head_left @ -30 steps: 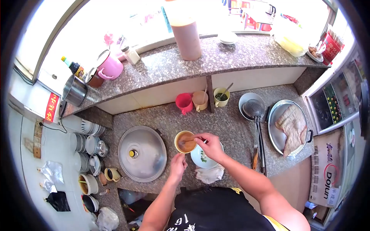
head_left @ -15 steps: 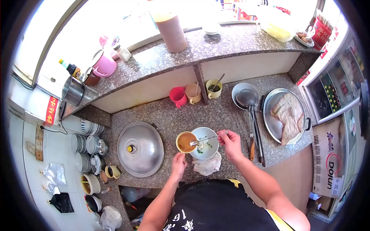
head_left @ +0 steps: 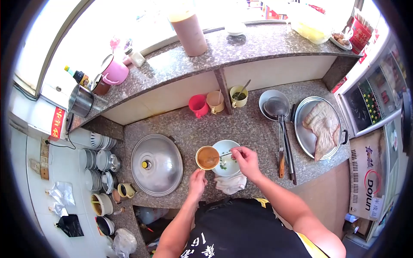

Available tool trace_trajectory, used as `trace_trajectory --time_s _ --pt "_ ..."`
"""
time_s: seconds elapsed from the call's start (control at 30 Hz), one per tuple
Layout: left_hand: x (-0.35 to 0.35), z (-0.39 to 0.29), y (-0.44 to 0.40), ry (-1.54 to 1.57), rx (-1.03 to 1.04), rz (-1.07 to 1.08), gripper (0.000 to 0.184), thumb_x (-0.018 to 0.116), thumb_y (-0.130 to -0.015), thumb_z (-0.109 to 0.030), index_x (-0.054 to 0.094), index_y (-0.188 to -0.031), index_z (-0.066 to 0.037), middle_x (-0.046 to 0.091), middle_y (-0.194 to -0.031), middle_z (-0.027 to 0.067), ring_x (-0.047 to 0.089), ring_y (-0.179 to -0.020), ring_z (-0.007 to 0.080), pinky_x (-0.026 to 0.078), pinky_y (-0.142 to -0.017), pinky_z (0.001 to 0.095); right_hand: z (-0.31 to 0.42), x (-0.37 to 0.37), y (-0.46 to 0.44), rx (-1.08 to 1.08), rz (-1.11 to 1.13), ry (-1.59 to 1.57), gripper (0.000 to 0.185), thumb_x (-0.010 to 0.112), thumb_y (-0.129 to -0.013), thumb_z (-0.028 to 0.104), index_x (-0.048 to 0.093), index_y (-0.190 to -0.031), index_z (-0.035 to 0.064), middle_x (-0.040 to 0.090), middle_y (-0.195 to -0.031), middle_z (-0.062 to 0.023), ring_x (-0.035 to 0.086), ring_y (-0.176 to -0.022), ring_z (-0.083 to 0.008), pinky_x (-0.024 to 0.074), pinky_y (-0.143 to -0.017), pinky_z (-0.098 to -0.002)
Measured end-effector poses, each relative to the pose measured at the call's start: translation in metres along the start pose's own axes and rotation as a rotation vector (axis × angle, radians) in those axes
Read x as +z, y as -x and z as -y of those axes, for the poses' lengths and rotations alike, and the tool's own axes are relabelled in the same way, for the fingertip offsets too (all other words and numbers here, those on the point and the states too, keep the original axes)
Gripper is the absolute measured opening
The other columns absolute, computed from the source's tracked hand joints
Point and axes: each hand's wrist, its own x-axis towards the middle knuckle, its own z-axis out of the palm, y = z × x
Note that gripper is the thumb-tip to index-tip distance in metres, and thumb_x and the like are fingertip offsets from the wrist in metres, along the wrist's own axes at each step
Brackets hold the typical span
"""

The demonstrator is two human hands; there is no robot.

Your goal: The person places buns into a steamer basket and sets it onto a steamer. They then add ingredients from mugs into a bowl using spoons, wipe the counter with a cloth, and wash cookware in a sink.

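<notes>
My left hand (head_left: 198, 182) is closed on the handle of a cream cup (head_left: 207, 158) filled with brown sauce. Pinched in my right hand (head_left: 246, 161) is a thin metal spoon (head_left: 225, 155), whose lower end reaches into the sauce at the cup's right side. Partly behind the cup and spoon stands a white bowl (head_left: 226, 170) with chopped green herbs and a little pale stuff in it. A folded white cloth (head_left: 231, 184) lies against the bowl's near edge.
A large round metal lid (head_left: 157, 165) lies left. Behind are a red cup (head_left: 198, 105), a beige cup (head_left: 215, 102) and a yellow cup (head_left: 238, 96). Right are a strainer (head_left: 276, 106) on a bowl and a tray (head_left: 306, 145) holding pale meat. Stacked dishes (head_left: 89, 159) stand far left.
The spoon moved out over the bowl, then back into the cup. My right hand has shifted left since half a second ago. My left hand still holds the cup.
</notes>
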Motion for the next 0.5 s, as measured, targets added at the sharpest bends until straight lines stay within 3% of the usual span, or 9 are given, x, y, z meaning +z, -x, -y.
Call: trace_trajectory --time_s 0.07,0.2,0.5 --pt "0.001 -0.001 0.000 -0.002 -0.007 0.009 0.019 0.056 -0.103 -0.020 0.055 -0.086 -0.012 0.043 -0.068 -0.0039 0.044 -0.054 0.0081 0.035 -0.049 0.0249 -0.004 -0.003 0.000 0.257 -0.094 -0.203 0.017 0.065 -0.101 0.015 0.073 -0.104 -0.0002 0.070 -0.080 -0.0025 0.065 -0.075 -0.0092 0.0511 -0.069 -0.0243" --pt "-0.001 0.003 -0.002 -0.013 -0.003 -0.001 0.020 0.056 -0.104 -0.021 0.055 -0.087 -0.012 0.043 -0.068 -0.0041 0.044 -0.055 0.0078 0.035 -0.049 0.0248 -0.005 -0.019 0.002 0.263 -0.146 -0.333 0.018 0.064 -0.101 0.015 0.073 -0.102 -0.0003 0.070 -0.080 -0.0026 0.063 -0.072 -0.0077 0.0503 -0.066 -0.0230" --pt "-0.014 0.012 -0.013 0.020 -0.008 -0.011 0.020 0.057 -0.104 -0.024 0.055 -0.087 -0.012 0.042 -0.068 -0.0046 0.043 -0.055 0.0073 0.034 -0.048 0.0246 0.013 -0.031 0.011 0.115 -0.018 -0.236 0.018 0.063 -0.103 0.013 0.069 -0.112 -0.0009 0.071 -0.098 -0.0047 0.066 -0.091 -0.0102 0.0537 -0.082 -0.0263"
